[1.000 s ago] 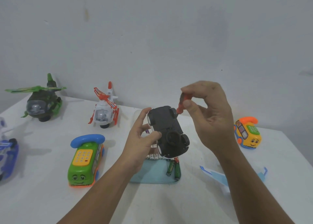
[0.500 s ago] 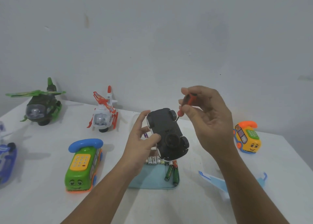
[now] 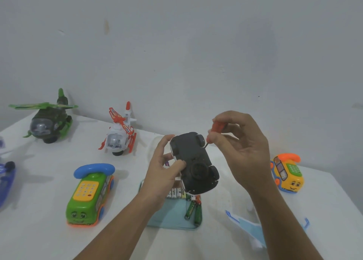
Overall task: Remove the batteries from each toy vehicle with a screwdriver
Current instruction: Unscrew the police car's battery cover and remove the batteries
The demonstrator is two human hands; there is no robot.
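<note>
Head view, left hand (image 3: 164,166) gripping upturned toy car (image 3: 193,162), right hand (image 3: 242,147) pinching screwdriver (image 3: 216,131)

Red screwdriver (image 3: 218,126) handle lifted farther from toy car (image 3: 193,157), thin shaft now exposed beside the wheel, right hand (image 3: 245,149) lower fingers spread wider

matt black plastic car underside (image 3: 193,157), glossy plastic phone bus (image 3: 89,196)
</note>
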